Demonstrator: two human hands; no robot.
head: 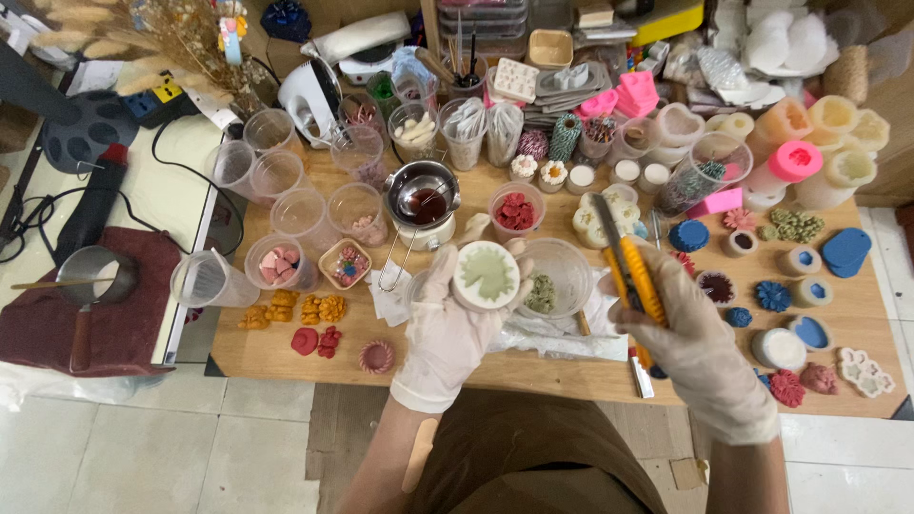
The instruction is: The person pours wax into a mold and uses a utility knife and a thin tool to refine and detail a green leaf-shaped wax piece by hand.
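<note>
While the left hand (457, 319) is gripping a round white mould (486, 275) holding a green wax flower just before the clear bowl (562, 276), the right hand's (690, 347) fingers are closing on a yellow utility knife (630, 271); the flower is sitting set but unreleased.

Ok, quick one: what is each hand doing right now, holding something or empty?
Left hand: closed around a round white mould with a pale green filling.
Right hand: closed on an orange-handled tool, blade pointing away.
</note>
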